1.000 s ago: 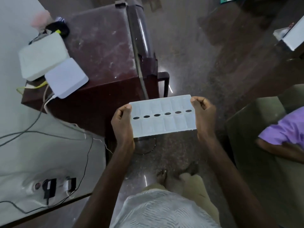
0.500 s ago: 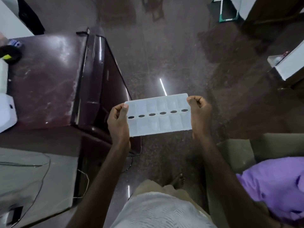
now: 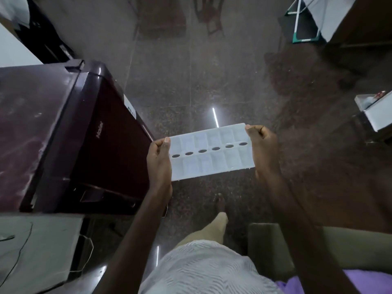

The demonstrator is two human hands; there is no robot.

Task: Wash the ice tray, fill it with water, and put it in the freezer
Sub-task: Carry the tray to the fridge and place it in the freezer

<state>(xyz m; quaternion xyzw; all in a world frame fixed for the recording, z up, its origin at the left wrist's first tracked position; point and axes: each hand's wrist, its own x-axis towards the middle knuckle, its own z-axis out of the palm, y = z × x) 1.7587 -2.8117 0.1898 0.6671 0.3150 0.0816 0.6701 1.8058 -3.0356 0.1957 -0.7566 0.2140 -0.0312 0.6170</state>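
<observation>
We hold the ice tray [image 3: 214, 164] level over the floor, just beside the closed fridge [image 3: 101, 145], our left hand [image 3: 159, 160] and right hand [image 3: 262, 145] each pinching one short end. Whether it is washed or filled we cannot tell; the freezer step seems left.

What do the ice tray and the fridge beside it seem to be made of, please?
The ice tray looks like white, semi-translucent moulded plastic with a matte finish, judging by its soft-edged compartments. The fridge seems to be painted metal in glossy maroon, going by the highlights along its door edge.
</observation>
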